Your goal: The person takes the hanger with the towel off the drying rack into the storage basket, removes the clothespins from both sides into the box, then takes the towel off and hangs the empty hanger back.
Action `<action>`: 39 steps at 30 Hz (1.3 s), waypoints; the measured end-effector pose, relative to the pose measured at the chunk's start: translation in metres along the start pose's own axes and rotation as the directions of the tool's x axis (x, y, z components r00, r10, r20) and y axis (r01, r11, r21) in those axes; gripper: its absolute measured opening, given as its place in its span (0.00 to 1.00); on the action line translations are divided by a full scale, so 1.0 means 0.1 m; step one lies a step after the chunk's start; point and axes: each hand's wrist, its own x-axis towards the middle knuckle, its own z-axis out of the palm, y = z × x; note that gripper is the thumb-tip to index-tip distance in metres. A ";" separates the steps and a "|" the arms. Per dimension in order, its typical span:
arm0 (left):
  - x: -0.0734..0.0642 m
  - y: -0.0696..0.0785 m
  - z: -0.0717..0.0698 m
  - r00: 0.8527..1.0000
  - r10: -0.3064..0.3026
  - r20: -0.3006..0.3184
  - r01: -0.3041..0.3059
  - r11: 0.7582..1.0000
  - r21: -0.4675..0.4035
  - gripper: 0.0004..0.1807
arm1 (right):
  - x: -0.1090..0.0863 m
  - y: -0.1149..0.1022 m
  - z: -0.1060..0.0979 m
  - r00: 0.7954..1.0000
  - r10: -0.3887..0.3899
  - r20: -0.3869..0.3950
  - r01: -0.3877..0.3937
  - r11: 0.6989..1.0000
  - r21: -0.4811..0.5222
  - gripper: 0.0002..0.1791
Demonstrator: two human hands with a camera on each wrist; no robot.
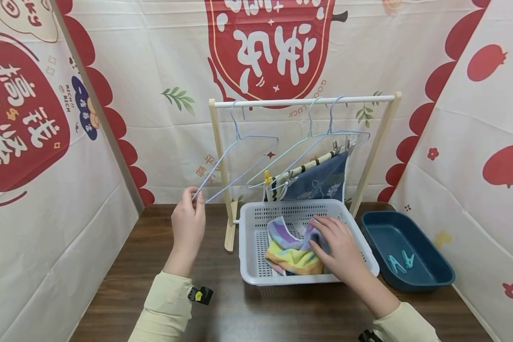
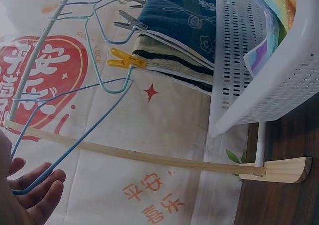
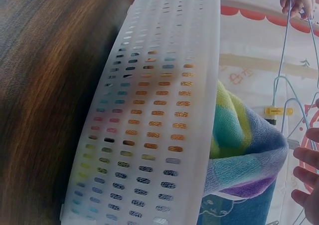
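My left hand (image 1: 189,223) holds the lower left end of a blue wire hanger (image 2: 82,137), which hangs by its hook at the left of a white rail (image 1: 282,102). Over a white plastic basket (image 1: 299,280) is my right hand (image 1: 339,247), fingers spread and relaxed by a multicoloured striped towel (image 1: 295,259). In the right wrist view, the towel (image 3: 249,140) bulges above the basket's rim, with the fingertips (image 3: 301,175) beside it. Further right hang a green hanger (image 1: 278,164) and another blue hanger (image 1: 331,118).
Behind the basket hang a dark blue towel (image 1: 320,183) with grey clips (image 2: 128,19) and a cream-and-black striped towel (image 2: 169,60) with a yellow clip (image 2: 124,59). A dark blue tub (image 1: 410,237) at right holds teal clothespins (image 1: 396,264). Wooden posts (image 1: 220,152) support the rail.
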 end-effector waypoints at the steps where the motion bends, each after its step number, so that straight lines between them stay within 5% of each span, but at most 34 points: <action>1: 0.00 -0.01 0.00 1.000 -0.008 0.003 0.008 1.000 -0.007 0.12 | 0.00 0.00 0.00 1.000 -0.001 0.000 0.001 1.000 -0.001 0.26; 15: 0.00 -0.04 -0.05 1.000 -0.021 -0.010 0.021 1.000 -0.024 0.15 | -0.01 0.03 -0.01 1.000 0.009 0.002 -0.009 1.000 -0.007 0.24; 23: 0.02 0.02 -0.06 0.996 0.070 -0.064 -0.072 0.997 -0.021 0.17 | -0.02 0.05 0.00 1.000 0.004 -0.020 -0.004 1.000 -0.005 0.25; 27: 0.03 0.08 -0.07 0.978 0.170 -0.119 -0.174 0.984 -0.022 0.15 | -0.03 0.06 0.00 1.000 0.003 -0.028 -0.003 1.000 0.003 0.25; 34: 0.03 0.23 -0.05 0.918 0.339 -0.207 -0.353 0.935 -0.035 0.12 | -0.01 0.05 -0.02 0.999 0.029 -0.021 -0.028 0.999 0.020 0.24; 36: 0.03 0.29 -0.04 0.914 0.353 -0.198 -0.369 0.928 -0.052 0.12 | 0.00 0.05 -0.03 0.999 0.036 -0.016 -0.036 0.999 0.016 0.24; 39: 0.03 0.37 -0.01 0.928 0.340 -0.150 -0.354 0.931 -0.084 0.11 | 0.02 0.05 -0.03 0.999 0.044 -0.011 -0.044 0.999 0.015 0.24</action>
